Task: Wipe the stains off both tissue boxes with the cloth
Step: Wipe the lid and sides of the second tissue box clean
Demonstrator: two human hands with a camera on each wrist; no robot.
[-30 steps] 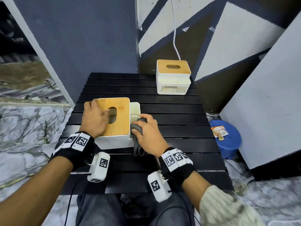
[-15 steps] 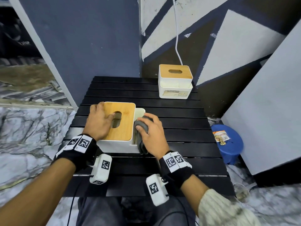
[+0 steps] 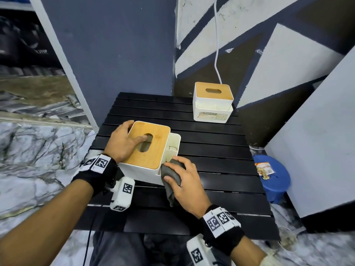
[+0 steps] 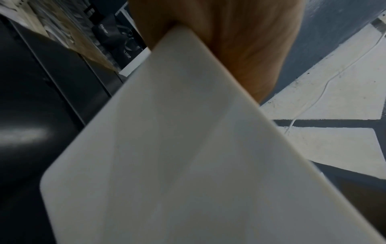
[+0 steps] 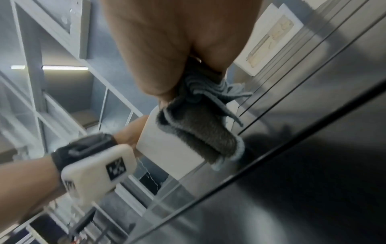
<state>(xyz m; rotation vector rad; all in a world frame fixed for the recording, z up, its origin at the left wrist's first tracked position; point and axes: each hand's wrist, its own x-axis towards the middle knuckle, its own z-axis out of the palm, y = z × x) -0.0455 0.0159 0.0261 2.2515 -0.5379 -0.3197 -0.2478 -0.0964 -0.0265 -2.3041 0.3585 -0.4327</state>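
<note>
The near tissue box, white with a wooden lid, stands turned at an angle on the black slatted table. My left hand lies across its lid, fingers over the far left corner, thumb at the oval slot. My right hand grips a grey cloth and presses it against the box's near right corner. The right wrist view shows the cloth bunched under my palm against the white wall. The left wrist view is filled by the box's white side. A second tissue box with a stained label stands at the table's far right.
A blue stool with a small packet on it stands right of the table beside a white panel. A white cable hangs down the wall behind the far box. Marble floor lies to the left.
The near box has been turned clockwise under my left hand. My right hand with the cloth has slid from the box's right side down to its near right corner.
</note>
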